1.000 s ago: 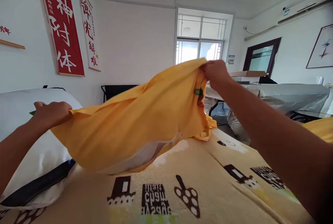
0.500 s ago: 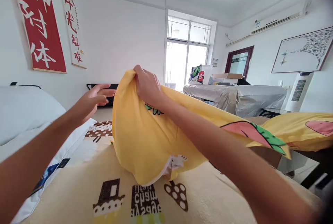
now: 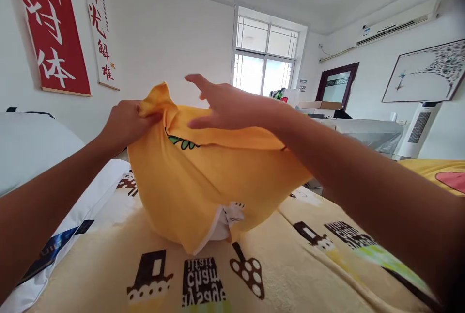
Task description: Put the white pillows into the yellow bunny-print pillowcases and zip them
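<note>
A yellow pillowcase (image 3: pixel 218 177) with a green print stands lifted over the beige patterned blanket (image 3: pixel 290 279). White material (image 3: pixel 220 228) shows through a gap at its lower edge; I cannot tell how much lies inside. At the upper left corner, my left hand (image 3: pixel 127 121) is closed around bunched fabric. Just above the pillowcase's top edge is my right hand (image 3: pixel 225 104), fingers apart and holding nothing. The forearm behind it hides part of the pillowcase's right side.
White pillows (image 3: pixel 36 153) lie stacked on the left. Another yellow printed cloth (image 3: pixel 436 172) is at the far right. Beyond it are a plastic-covered table (image 3: pixel 374 133) with boxes (image 3: pixel 323 105) and a white tower fan (image 3: pixel 421 126). A window (image 3: pixel 265 56) is in the back wall.
My left hand, which was open beside the pillowcase, now grips its corner. The right hand has let go of the fabric and opened. The pillowcase's trailing right part has swung in.
</note>
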Motion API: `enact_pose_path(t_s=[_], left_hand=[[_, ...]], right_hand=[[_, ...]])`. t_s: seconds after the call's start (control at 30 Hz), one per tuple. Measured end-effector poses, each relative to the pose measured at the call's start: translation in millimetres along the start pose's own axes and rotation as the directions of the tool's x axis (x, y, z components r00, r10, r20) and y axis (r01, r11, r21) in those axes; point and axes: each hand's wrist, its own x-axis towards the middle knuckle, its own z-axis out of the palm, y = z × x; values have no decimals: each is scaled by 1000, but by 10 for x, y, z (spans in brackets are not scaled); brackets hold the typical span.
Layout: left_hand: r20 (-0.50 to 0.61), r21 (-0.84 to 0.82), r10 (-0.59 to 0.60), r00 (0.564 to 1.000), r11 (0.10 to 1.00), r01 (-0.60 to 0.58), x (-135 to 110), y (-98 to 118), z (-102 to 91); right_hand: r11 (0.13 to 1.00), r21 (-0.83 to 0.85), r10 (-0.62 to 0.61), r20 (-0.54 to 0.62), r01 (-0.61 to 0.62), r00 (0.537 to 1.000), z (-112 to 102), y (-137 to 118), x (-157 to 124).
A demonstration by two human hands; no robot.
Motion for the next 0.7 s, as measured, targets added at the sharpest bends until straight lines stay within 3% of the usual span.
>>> enact_pose_path(t_s=[0.03,0.1,0.17,0.2,0.3,0.4,0.47,0.5,0.6,0.7], left_hand=[[-23,47,-14,1000,999,15,43,-54,-5],[-53,101,-57,997,993,62,111,-158,-47],[-67,130,-99,993,986,107,145,-250,-99],[-69,141,-119,990,982,128,150,-291,-119],[-61,286,-61,996,955,76,136,-386,-147],[20,565,226,974,801,-198,123,-414,-185],[127,642,317,940,696,-321,137,-382,-258],[166,641,299,940,692,-334,151,-355,-309],[238,563,138,961,787,-252,176,-298,-453],[320,463,-22,947,876,-137,46,-383,-434]], right_hand=[[997,-56,65,144,-58,987,-86,99,-96],[959,-221,253,400,-176,881,-249,275,-255],[897,-364,404,446,-250,799,-350,387,-364],[878,-399,430,419,-264,800,-366,412,-399],[876,-422,367,270,-233,890,-296,395,-436],[832,-507,318,100,-227,943,-171,350,-390],[794,-558,315,40,-240,948,-122,364,-339],[780,-573,324,23,-253,946,-104,387,-315],[743,-572,381,-67,-348,922,17,493,-277],[748,-483,443,-144,-454,885,411,564,-326]])
